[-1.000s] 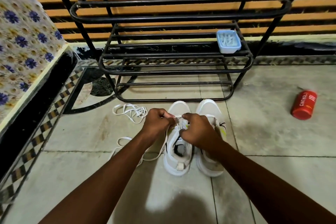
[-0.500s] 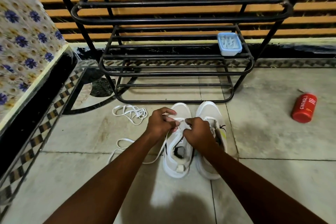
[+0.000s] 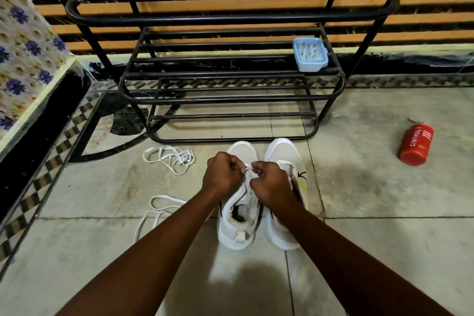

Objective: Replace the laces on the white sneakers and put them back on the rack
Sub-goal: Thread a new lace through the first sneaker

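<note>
Left hand [image 3: 222,174] curled tighter, right hand [image 3: 272,182] alongside, white lace [image 3: 247,168] pinched

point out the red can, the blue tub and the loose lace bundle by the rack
red can [image 3: 416,144]: head view, middle of its side
blue tub [image 3: 310,55]: head view, centre of its top
loose lace bundle [image 3: 182,157]: head view, the tangled part

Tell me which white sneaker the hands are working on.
The left sneaker: left hand and right hand pinch a lace over it; the right sneaker only stands alongside.
</note>
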Motion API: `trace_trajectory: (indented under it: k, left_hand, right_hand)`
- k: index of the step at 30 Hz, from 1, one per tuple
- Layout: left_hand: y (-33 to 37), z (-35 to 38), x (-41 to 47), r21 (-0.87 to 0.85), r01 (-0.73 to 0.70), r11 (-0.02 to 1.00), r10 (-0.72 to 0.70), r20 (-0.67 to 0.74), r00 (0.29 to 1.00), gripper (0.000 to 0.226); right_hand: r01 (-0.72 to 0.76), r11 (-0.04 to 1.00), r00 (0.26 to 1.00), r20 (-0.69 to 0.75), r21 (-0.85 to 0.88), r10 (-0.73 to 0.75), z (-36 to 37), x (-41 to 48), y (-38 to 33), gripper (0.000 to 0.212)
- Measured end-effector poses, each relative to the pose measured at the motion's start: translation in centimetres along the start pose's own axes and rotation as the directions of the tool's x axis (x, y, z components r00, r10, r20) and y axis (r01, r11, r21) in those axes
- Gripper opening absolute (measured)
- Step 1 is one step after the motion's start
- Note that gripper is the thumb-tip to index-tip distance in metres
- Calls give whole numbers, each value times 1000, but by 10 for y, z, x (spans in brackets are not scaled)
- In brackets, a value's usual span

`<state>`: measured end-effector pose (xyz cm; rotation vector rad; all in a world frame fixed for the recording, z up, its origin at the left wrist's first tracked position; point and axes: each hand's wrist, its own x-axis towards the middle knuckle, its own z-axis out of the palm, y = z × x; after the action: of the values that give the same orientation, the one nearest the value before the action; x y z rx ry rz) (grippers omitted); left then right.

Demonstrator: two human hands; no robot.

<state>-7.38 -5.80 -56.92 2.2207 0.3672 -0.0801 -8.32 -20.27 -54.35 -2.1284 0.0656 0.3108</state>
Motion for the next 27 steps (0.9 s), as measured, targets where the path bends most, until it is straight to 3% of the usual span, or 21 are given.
trace_trajectory:
  k: [17,25,27]
  left_hand:
    - [0,8,-10,55,-69,996,70,-21,997,23]
    - [18,13,-11,-41,206,978,-208,-44,977,18]
    - [25,18,-10,22,247,969,-244,-109,964,13]
  right_hand:
    - [-34,994,999,-4,-100,34,-1,3,2,42]
    - [-38,997,999,-11,-69,37,-2,8,0,28]
    - [-39,996,999,-2,-74,39,-2,9,0,30]
